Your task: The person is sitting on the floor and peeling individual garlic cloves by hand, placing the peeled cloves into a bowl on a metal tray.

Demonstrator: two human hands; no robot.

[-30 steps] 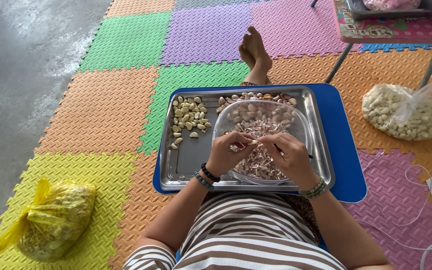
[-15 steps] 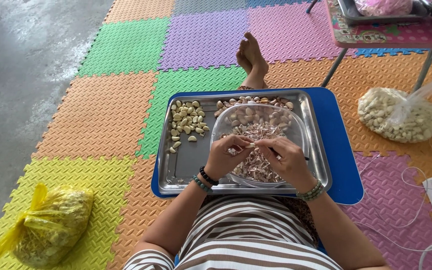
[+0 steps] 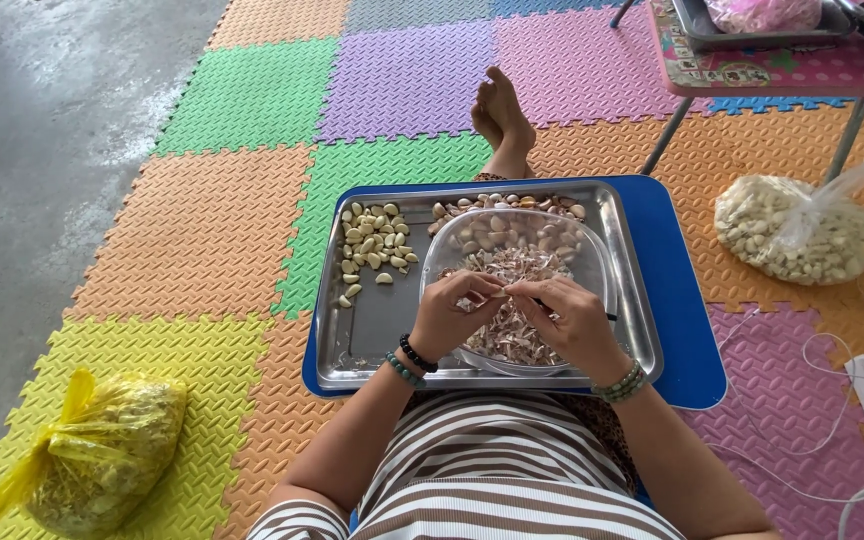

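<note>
Pinched between the fingertips of my left hand (image 3: 457,312) and right hand (image 3: 564,318) was a small garlic clove (image 3: 505,288), light, hard and slippery-skinned I judged, above the clear bowl (image 3: 592,250) of papery peels, peeled cloves (image 3: 372,245) piled at ten o'clock on the steel tray (image 3: 382,340).

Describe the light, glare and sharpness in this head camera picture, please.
Head view: soft, even daylight with faint shadows; mild sheen on the steel tray and the clear bowl; the concrete floor looks washed out at upper left. Left hand and right hand are sharp, no motion blur; wide-angle lens bends the mat tiles near the edges.
</note>
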